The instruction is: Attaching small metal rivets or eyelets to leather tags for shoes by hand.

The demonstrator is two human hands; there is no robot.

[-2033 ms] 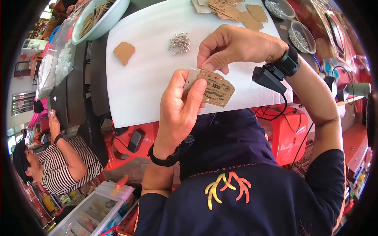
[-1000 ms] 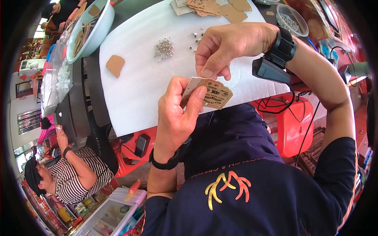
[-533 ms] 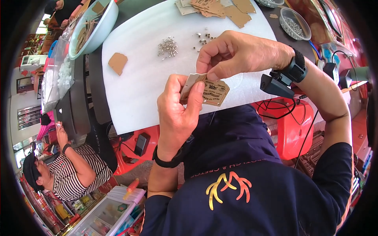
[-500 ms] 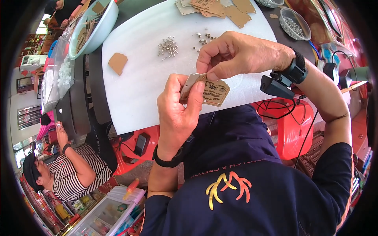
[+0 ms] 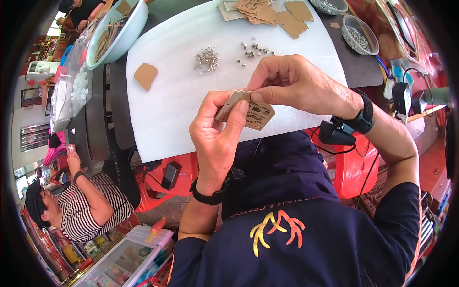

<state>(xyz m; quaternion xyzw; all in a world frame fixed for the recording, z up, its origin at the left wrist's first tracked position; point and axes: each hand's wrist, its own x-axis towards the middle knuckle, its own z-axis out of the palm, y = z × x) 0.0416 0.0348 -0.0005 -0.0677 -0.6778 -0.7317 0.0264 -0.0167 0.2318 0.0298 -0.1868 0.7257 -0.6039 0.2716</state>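
Note:
My left hand (image 5: 216,136) grips a brown card-like piece (image 5: 259,115) with dark print and small holes, thumb on its face and fingers behind. A paler layer shows along its upper left edge. The thumb and forefinger of my right hand (image 5: 306,88) pinch the upper edge of that piece; whether a small part sits between those fingertips is hidden. Beyond my hands, a heap of small silvery rivets (image 5: 207,59) lies on the white sheet (image 5: 167,115). A looser cluster of metal caps (image 5: 256,49) is to its right. One plain brown piece (image 5: 145,76) lies at the left.
Brown and whitish pieces (image 5: 294,21) are piled at the sheet's far edge. Clear tubs (image 5: 359,34) of metal parts stand far right. A pale blue basin (image 5: 136,33) sits far left. A person in a striped shirt (image 5: 98,205) is at the left. Red stools (image 5: 351,177) stand below the table.
My right hand has come down slightly, its fingers closing in on the piece's upper edge. The printed piece has tilted a little. The whole view has shifted slightly.

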